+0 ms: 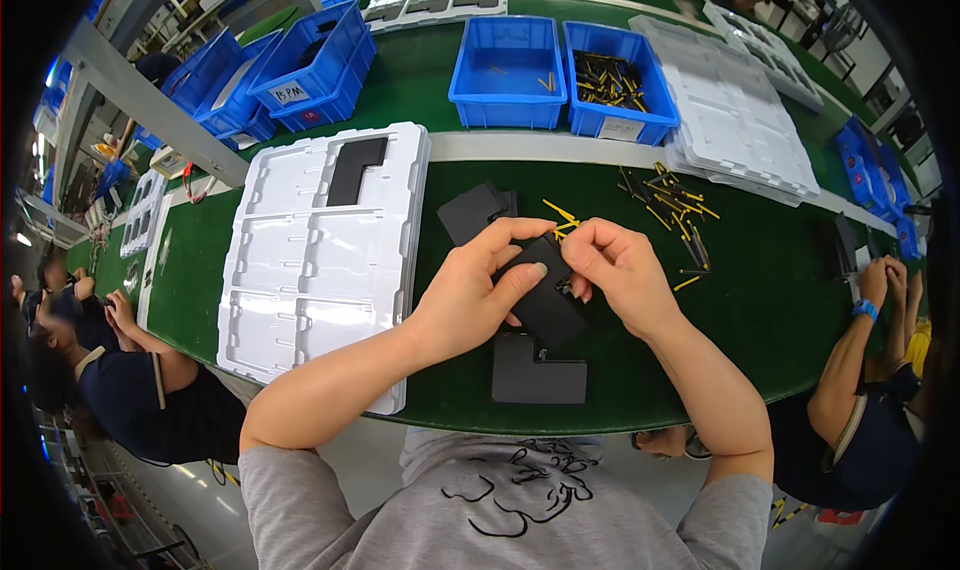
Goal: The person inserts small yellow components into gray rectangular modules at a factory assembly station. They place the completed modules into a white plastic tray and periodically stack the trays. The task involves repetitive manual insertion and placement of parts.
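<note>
My left hand (pixel 478 288) is closed on a flat black L-shaped battery (pixel 552 310), thumb on its face and index finger stretched along its top edge. At the right edge of that battery, my right hand (pixel 622 270) has its fingers pinched together; what lies between them is hidden. Short yellow strips (pixel 562 213) show just beyond my fingertips. Below my hands another black L-shaped battery (pixel 530 375) lies flat on the green table. Up and to the left, more black batteries (pixel 468 213) overlap each other.
To the left lies a white compartment tray (pixel 275 240) holding one black battery (pixel 355 170). Loose yellow-and-black strips (pixel 675 210) are scattered at right. Blue bins (pixel 507 70) stand behind, one (pixel 620 120) full of strips. White trays (pixel 735 120) stack at far right. People sit on both sides.
</note>
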Demonstrator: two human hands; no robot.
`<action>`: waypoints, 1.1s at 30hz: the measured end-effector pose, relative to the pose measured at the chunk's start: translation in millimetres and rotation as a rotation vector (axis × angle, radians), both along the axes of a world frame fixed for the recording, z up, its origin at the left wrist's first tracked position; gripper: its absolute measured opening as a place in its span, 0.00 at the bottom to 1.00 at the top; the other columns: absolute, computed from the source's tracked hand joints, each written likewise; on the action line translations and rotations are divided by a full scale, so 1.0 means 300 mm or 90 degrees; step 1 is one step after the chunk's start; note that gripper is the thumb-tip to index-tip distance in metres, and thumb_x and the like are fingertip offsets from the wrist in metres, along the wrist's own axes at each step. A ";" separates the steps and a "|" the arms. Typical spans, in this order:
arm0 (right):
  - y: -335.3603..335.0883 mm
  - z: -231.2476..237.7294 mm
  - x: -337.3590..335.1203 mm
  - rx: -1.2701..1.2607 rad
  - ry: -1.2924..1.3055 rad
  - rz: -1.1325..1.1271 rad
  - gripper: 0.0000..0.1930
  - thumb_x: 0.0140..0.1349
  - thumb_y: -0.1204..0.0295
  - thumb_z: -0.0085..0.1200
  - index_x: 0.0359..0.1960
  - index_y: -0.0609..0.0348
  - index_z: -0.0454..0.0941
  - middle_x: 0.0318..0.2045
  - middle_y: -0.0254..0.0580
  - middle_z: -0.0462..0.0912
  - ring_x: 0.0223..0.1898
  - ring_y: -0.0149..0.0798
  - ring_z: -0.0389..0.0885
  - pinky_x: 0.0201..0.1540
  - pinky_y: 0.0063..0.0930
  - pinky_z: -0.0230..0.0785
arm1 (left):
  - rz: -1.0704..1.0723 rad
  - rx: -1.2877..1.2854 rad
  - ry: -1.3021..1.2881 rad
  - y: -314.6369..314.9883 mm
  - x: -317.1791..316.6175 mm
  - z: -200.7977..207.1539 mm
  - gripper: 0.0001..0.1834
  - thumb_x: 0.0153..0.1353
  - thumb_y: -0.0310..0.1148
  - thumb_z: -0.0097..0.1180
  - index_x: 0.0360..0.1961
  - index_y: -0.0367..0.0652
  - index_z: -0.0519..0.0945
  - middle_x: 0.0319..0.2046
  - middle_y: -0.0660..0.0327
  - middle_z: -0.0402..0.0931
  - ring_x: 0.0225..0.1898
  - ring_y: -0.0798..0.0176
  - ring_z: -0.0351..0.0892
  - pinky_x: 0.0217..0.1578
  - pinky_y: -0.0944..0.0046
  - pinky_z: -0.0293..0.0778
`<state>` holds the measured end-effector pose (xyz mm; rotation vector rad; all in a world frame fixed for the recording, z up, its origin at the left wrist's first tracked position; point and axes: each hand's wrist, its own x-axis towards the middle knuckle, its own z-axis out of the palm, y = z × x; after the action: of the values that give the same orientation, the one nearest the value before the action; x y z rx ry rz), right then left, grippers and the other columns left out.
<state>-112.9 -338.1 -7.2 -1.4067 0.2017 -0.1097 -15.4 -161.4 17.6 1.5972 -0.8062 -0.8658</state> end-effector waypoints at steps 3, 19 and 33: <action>-0.020 0.016 -0.006 -0.016 -0.023 0.036 0.08 0.67 0.71 0.51 0.41 0.61 0.78 0.27 0.31 0.78 0.26 0.21 0.73 0.29 0.16 0.66 | 0.018 -0.021 0.071 0.003 0.017 0.006 0.21 0.68 0.25 0.46 0.62 0.42 0.64 0.38 0.60 0.78 0.35 0.73 0.78 0.27 0.73 0.77; -0.031 0.031 -0.007 -0.276 -0.180 0.045 0.10 0.58 0.81 0.56 0.41 0.63 0.81 0.33 0.40 0.80 0.31 0.29 0.79 0.34 0.22 0.70 | 0.010 -0.021 0.097 0.006 0.031 -0.007 0.24 0.69 0.28 0.47 0.65 0.41 0.63 0.44 0.60 0.77 0.34 0.73 0.77 0.26 0.73 0.76; -0.366 0.065 -0.154 -0.492 0.030 -0.059 0.05 0.53 0.80 0.60 0.33 0.63 0.79 0.29 0.35 0.79 0.31 0.27 0.77 0.37 0.22 0.71 | 0.103 -0.162 0.154 0.081 0.219 0.064 0.28 0.65 0.32 0.51 0.65 0.42 0.63 0.43 0.64 0.76 0.34 0.70 0.78 0.30 0.69 0.77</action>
<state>-159.0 -447.9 12.2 -2.1700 0.2785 -0.2486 50.3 -137.2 36.8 1.2862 -0.5810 -0.7873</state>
